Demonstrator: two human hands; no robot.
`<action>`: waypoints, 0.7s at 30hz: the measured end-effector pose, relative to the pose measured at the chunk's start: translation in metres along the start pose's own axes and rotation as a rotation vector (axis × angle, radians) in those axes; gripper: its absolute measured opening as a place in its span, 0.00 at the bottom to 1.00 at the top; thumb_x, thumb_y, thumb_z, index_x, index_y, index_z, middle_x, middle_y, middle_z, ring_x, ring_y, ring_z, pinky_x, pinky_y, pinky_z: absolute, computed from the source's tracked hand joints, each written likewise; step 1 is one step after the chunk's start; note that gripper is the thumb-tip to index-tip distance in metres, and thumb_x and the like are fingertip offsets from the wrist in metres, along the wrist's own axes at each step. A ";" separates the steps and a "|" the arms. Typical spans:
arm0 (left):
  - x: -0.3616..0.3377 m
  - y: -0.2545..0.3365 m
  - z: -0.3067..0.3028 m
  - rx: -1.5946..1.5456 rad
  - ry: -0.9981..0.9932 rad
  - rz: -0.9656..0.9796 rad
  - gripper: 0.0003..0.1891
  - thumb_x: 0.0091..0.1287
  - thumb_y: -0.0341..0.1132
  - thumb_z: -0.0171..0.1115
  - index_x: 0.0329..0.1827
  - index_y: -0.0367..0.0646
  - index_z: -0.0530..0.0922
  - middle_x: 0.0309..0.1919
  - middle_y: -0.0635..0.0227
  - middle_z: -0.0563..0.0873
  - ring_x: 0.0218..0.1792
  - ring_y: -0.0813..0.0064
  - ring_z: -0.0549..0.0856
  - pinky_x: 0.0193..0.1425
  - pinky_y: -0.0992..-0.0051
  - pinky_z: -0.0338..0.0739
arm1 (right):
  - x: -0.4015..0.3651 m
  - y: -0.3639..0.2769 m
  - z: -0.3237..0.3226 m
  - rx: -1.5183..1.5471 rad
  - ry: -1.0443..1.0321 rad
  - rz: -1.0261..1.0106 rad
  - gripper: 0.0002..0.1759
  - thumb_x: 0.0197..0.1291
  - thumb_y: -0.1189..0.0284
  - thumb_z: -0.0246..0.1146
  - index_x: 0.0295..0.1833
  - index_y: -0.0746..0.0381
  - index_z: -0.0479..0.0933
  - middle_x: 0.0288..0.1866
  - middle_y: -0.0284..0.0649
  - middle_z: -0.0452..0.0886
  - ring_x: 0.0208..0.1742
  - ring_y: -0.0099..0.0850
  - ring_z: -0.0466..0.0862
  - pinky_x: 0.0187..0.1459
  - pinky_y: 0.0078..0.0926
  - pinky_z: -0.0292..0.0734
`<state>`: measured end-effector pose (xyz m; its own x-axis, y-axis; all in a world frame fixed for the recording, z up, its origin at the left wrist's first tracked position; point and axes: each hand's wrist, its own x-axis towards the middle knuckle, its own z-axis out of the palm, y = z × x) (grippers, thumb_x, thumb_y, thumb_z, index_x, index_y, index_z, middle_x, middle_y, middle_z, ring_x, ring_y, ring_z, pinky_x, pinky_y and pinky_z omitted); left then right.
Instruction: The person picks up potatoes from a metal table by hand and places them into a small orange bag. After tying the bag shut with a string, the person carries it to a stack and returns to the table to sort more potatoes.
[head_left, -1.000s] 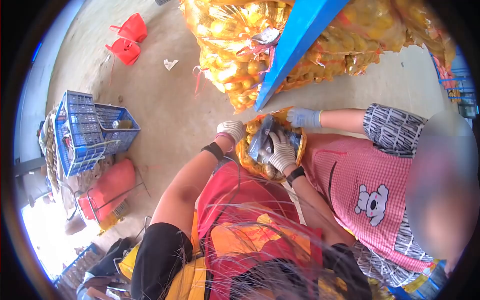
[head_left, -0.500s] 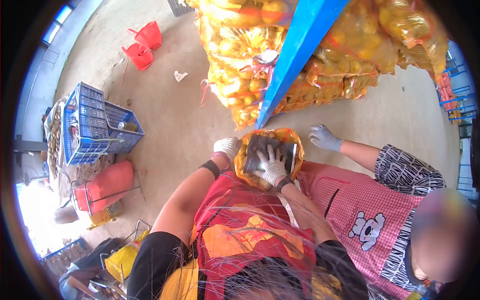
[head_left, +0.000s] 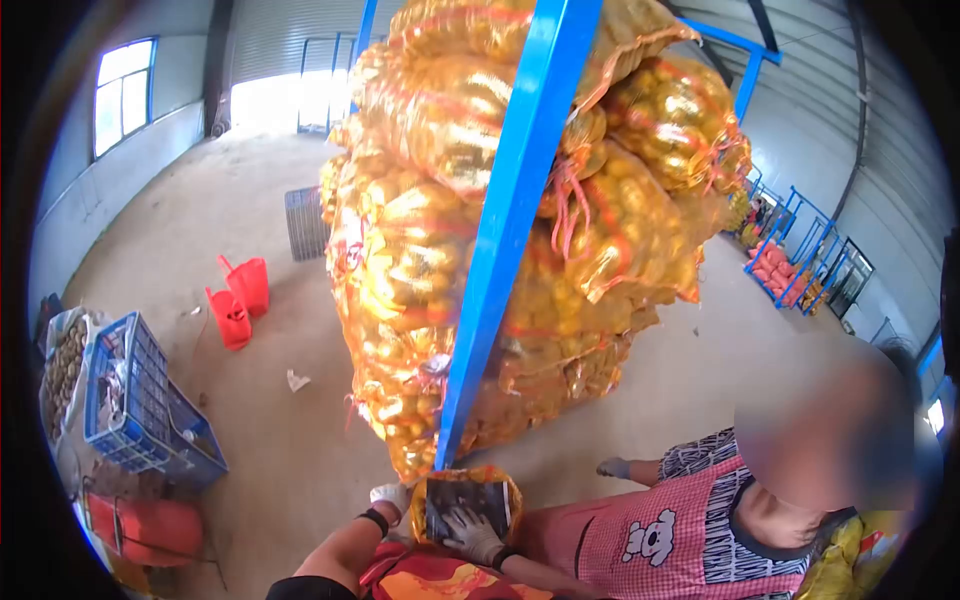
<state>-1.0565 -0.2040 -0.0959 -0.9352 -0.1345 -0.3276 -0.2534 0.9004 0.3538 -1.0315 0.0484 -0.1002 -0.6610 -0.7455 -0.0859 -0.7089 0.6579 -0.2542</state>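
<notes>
An orange mesh sack stands open-topped at the bottom centre, with a dark printed sheet lying in its mouth. My right hand, in a pale glove, rests flat on the sheet with its fingers spread. At the sack's left rim is my left hand, also gloved, its fingers closed on the mesh edge. Just behind the sack rises a blue metal post, in front of stacked mesh bags of round yellow-brown produce.
A co-worker in a pink checked apron stands to the right, one gloved hand near the stack. Red scoops, blue crates, a grey crate and a red container are at the left.
The view has tilted up, bringing more of the bag stack and the far walls into sight. My hands keep their places at the sack's rim and on the sheet.
</notes>
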 end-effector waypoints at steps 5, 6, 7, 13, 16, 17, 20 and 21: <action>-0.032 0.021 -0.026 -0.154 -0.100 -0.018 0.34 0.66 0.65 0.51 0.53 0.42 0.83 0.49 0.48 0.86 0.51 0.49 0.85 0.55 0.56 0.78 | -0.024 0.018 0.010 -0.087 -0.135 0.074 0.44 0.56 0.43 0.61 0.75 0.51 0.62 0.78 0.45 0.56 0.76 0.50 0.60 0.66 0.62 0.61; -0.025 0.013 -0.009 -0.176 -0.128 -0.056 0.41 0.63 0.71 0.52 0.59 0.38 0.79 0.53 0.46 0.84 0.55 0.50 0.84 0.58 0.58 0.77 | -0.027 0.022 0.020 -0.089 -0.142 0.048 0.44 0.57 0.43 0.61 0.74 0.52 0.62 0.78 0.46 0.56 0.76 0.50 0.60 0.66 0.62 0.61; -0.023 0.014 -0.004 -0.165 -0.134 -0.053 0.41 0.63 0.71 0.52 0.59 0.38 0.79 0.53 0.46 0.84 0.55 0.50 0.84 0.58 0.58 0.77 | -0.030 0.024 0.027 -0.085 -0.148 0.026 0.44 0.57 0.43 0.61 0.74 0.53 0.62 0.78 0.46 0.56 0.76 0.50 0.60 0.67 0.61 0.60; -0.002 -0.015 0.061 -0.154 -0.292 -0.019 0.32 0.67 0.59 0.52 0.65 0.46 0.75 0.60 0.51 0.81 0.62 0.53 0.79 0.63 0.61 0.73 | -0.048 0.024 -0.008 0.299 0.287 0.101 0.23 0.65 0.55 0.57 0.53 0.64 0.76 0.56 0.53 0.76 0.58 0.52 0.75 0.61 0.44 0.70; -0.006 -0.012 0.053 -0.114 -0.530 -0.158 0.22 0.73 0.53 0.51 0.55 0.46 0.81 0.38 0.58 0.89 0.36 0.60 0.88 0.42 0.63 0.81 | -0.071 0.054 0.024 0.212 0.458 0.303 0.24 0.64 0.61 0.56 0.60 0.65 0.73 0.55 0.56 0.79 0.58 0.52 0.78 0.59 0.47 0.71; -0.003 -0.041 0.081 0.238 -0.487 0.325 0.19 0.72 0.49 0.54 0.47 0.40 0.82 0.29 0.62 0.88 0.26 0.65 0.86 0.31 0.66 0.80 | -0.078 0.030 -0.039 0.750 0.353 0.803 0.24 0.65 0.62 0.56 0.60 0.67 0.72 0.58 0.57 0.77 0.59 0.54 0.77 0.60 0.46 0.71; -0.005 -0.045 0.106 -0.576 -0.389 -0.354 0.18 0.72 0.46 0.56 0.46 0.39 0.82 0.25 0.66 0.85 0.24 0.72 0.83 0.25 0.70 0.76 | -0.089 0.059 -0.001 0.755 0.488 1.000 0.36 0.67 0.53 0.57 0.70 0.69 0.64 0.67 0.59 0.71 0.69 0.52 0.71 0.69 0.37 0.65; -0.008 -0.041 0.105 -0.569 -0.404 -0.368 0.18 0.72 0.46 0.56 0.46 0.39 0.82 0.25 0.66 0.85 0.24 0.72 0.83 0.25 0.70 0.76 | -0.091 0.063 0.005 0.763 0.471 1.012 0.36 0.67 0.53 0.57 0.70 0.69 0.64 0.67 0.59 0.71 0.69 0.52 0.71 0.69 0.37 0.65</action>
<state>-1.0127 -0.1965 -0.2003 -0.6320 -0.1240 -0.7650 -0.7190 0.4620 0.5192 -1.0148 0.1576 -0.1134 -0.9377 0.2353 -0.2556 0.3455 0.5542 -0.7573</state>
